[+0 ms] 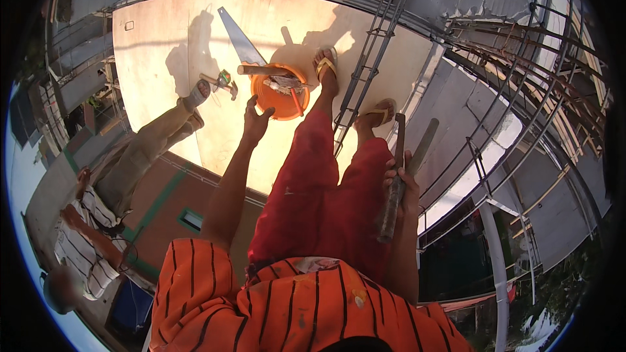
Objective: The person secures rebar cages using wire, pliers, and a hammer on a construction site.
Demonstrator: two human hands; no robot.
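Observation:
My left hand (259,119) is held out with its fingers apart, holding nothing, just left of an orange bucket (279,112). The bucket holds crumpled pale material and a red stick-like piece; a short wooden piece (254,70) lies across its rim. Beyond it rests a handsaw (240,38), its handle end hidden. Left of the bucket lie a claw hammer (233,90) and a small green-and-red item (223,77), perhaps a tape measure. My right hand (405,189), beside my right thigh, is closed around a dark bar (392,205) and a greyish stick (425,143), exact kind unclear.
I stand in sandals on a pale plywood deck (156,45). A narrow rebar cage (368,68) runs between my feet. More tied rebar (479,156) rises at the right, past the deck's edge. Another person (98,234) in a striped shirt stands at the left.

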